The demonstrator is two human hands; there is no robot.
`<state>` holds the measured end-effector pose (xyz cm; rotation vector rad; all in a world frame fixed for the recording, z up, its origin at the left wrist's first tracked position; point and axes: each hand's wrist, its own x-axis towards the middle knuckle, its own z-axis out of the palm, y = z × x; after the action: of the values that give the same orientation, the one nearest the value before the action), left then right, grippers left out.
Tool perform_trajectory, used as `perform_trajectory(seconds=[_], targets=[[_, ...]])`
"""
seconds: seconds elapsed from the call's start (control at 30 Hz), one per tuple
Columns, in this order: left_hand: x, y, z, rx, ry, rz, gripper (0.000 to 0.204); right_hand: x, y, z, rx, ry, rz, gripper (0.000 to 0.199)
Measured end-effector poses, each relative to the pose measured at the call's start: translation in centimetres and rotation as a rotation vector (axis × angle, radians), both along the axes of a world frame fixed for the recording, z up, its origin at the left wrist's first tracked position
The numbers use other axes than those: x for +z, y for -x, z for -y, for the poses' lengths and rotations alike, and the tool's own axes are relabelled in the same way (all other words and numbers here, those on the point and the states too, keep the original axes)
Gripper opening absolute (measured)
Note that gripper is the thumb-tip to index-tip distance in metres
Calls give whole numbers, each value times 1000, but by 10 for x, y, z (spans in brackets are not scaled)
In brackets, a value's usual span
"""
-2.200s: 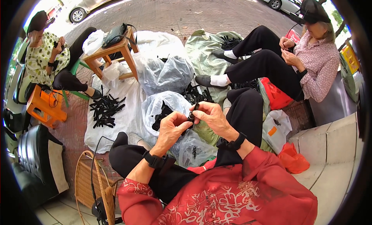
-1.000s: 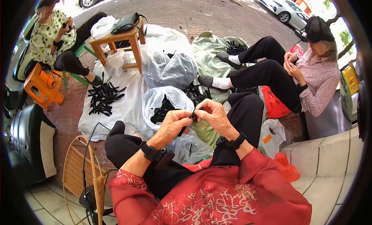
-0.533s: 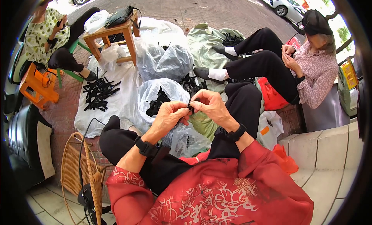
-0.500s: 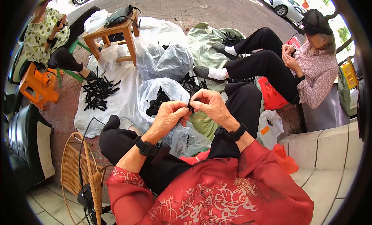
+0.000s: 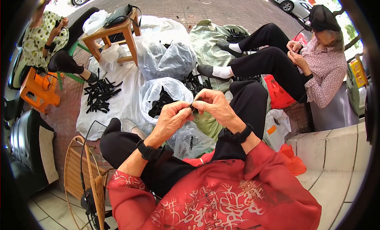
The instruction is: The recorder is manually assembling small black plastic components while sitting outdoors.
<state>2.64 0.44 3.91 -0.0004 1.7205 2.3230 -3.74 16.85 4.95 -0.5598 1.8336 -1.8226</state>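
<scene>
Both my hands up in front of me, over lap. Left hand [image 5: 171, 118] and right hand [image 5: 213, 107] meet fingertip to fingertip, pinching same small black piece [image 5: 193, 107] between them. Mostly hidden by fingers, can't make out shape. Just beyond hands: open clear plastic bag [image 5: 158, 96] with more black pieces. Loose pile of black pieces [image 5: 99, 96] on white sheet [image 5: 126, 99], further left.

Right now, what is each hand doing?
Left hand: fingers pinched shut on the small black piece.
Right hand: fingers closed on the same small black piece.
</scene>
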Motion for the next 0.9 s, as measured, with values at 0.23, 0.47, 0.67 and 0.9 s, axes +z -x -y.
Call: perform_trajectory(seconds=[0.23,0.47,0.67,0.9], targets=[[-2,-2,-2,109,62,-110,12,2,-3,0,21,107,158,14],[-10,-3,-5,44,-137,2,16,15,-2,-1,-49,16,116,15],[-11,2,4,-54,-128,-7,18,16,2,-2,121,-59,72,17],[-2,4,1,-52,-191,30,14,20,10,-2,162,-98,72,18]])
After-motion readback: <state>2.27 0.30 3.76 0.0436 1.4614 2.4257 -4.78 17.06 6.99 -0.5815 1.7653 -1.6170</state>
